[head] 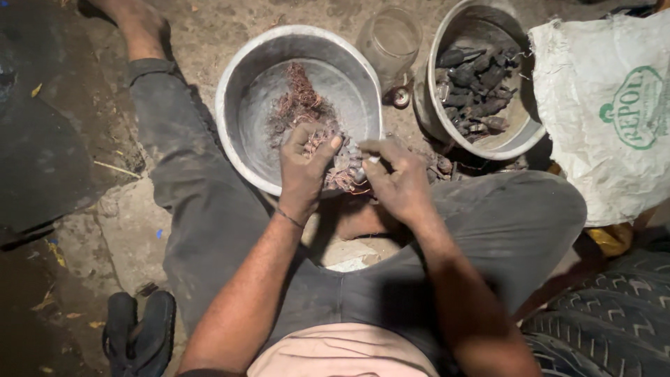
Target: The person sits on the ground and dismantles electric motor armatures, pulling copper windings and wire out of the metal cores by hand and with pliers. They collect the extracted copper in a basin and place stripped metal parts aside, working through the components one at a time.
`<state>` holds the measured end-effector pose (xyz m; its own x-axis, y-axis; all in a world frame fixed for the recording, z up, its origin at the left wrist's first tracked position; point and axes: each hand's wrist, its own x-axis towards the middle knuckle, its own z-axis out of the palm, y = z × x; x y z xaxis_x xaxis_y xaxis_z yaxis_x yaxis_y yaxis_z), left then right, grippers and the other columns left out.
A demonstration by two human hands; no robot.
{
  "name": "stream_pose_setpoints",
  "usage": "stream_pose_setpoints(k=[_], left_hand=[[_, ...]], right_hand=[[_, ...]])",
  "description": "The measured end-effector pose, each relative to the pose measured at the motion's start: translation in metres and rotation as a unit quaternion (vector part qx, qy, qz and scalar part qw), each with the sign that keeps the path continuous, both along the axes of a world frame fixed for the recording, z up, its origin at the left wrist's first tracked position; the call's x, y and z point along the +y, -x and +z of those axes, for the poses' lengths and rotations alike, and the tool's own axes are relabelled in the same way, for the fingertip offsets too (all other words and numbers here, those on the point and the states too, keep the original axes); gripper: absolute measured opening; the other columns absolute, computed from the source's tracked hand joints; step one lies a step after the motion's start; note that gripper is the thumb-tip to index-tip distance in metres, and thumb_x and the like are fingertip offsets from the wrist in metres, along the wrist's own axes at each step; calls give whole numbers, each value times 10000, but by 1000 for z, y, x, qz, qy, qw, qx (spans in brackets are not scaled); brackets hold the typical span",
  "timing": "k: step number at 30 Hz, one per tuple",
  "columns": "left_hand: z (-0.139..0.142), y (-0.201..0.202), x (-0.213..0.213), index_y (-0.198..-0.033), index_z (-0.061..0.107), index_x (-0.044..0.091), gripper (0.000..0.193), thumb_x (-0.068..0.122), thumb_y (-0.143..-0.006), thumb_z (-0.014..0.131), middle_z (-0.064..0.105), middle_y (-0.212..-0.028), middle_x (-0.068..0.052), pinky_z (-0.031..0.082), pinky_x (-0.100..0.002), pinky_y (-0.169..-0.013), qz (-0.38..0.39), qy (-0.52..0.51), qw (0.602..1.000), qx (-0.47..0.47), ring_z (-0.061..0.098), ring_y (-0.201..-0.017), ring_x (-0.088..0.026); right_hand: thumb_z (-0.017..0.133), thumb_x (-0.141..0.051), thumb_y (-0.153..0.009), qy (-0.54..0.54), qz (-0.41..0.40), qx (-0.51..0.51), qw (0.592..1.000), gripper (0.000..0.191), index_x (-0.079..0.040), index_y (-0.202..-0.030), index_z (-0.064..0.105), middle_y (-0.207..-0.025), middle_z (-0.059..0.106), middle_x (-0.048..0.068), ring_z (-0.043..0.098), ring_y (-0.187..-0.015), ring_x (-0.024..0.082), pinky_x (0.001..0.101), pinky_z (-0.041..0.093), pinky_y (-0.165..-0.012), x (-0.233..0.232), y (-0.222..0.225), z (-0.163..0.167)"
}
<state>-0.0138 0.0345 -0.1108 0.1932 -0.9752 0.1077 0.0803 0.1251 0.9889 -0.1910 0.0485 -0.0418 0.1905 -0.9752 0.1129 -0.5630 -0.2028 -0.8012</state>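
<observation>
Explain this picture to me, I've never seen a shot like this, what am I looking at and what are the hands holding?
The one camera sits on a person's head and looks down, so the arms and legs belong to its wearer, seated on dirt ground. The left hand and right hand together grip a tangled clump of copper-coloured wire. Just beyond them a metal basin holds more such wire. A second basin holds dark, grimy parts. Between the basins stands a clear jar. A white sack lies right, a tyre lower right, dark sandals lower left.
</observation>
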Motion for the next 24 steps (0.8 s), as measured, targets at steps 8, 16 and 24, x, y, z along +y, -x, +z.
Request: stream_pose_setpoints(k=[8, 16, 24], left_hand=[[6, -1, -3, -1008, 666, 23, 285, 205, -856, 824, 692, -958, -70, 525, -310, -851, 20, 10, 994, -106, 652, -920, -161], [2, 2, -1, -1046, 681, 30, 285, 228, -885, 809, 699, -993, -49, 506, -306, -915, -38, -17, 999, 22, 629, -976, -159], [1, 0, -4, -1040, 692, 28, 281, 230, -887, 813, 706, -968, -75, 512, -319, -897, 4, 12, 997, -74, 652, -957, -173]], right_hand=[[707, -103, -916, 125, -27, 48, 991, 94, -17, -954, 705, -910, 686, 139, 696, -839, 286, 378, 542, -757, 0, 0, -2], [715, -142, -883, -28, -99, 50, 993, 183, -11, -1010, 721, -990, 721, 139, 730, -867, 275, 376, 570, -740, -4, 4, -4], [696, -119, -922, 57, -38, 51, 996, 140, -19, -1012, 734, -988, 708, 135, 716, -889, 242, 354, 575, -764, 0, 4, 2]])
